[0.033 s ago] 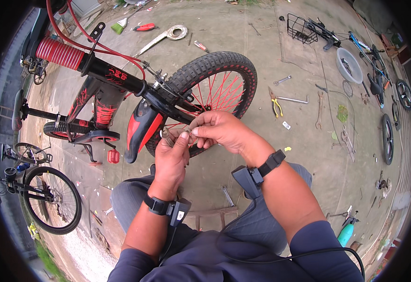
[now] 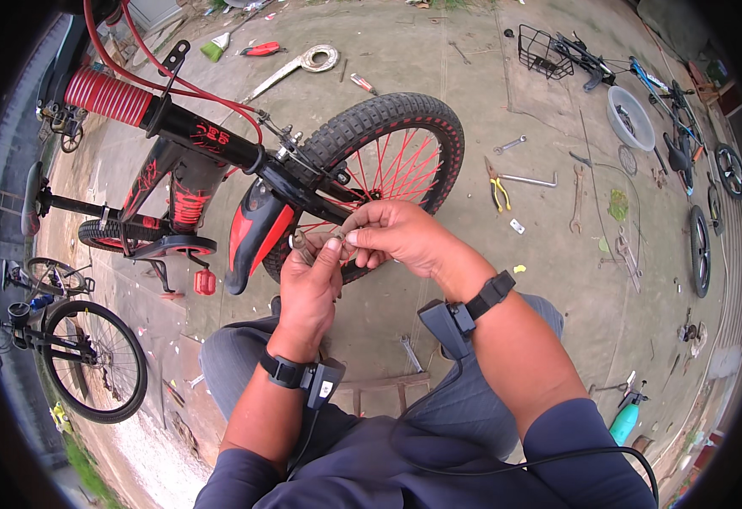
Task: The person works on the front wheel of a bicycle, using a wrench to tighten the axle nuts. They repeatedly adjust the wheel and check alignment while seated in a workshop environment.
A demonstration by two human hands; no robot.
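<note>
In front of the small bicycle's front wheel (image 2: 377, 106), my two hands meet at their fingertips. My left hand (image 2: 310, 293) is closed, thumb against the fingers, and a small metal cylinder-like piece (image 2: 301, 246) pokes out above it. The thumb and forefinger of my right hand (image 2: 405, 239) pinch at a tiny part touching the left fingertips; it is too small to name. Just left of my hands is the red and black front mudguard (image 2: 256, 229). The wheel has red spokes, and its lower part is partly hidden behind my hands.
The bicycle's black and red frame (image 2: 193, 182) fills the left. Pliers with yellow handles (image 2: 498, 188), a rusty wrench (image 2: 577, 199) and other tools lie on the right floor. Farther off are a pale basin (image 2: 630, 119) and a wire basket (image 2: 543, 53). Another bicycle wheel (image 2: 95, 360) stands lower left.
</note>
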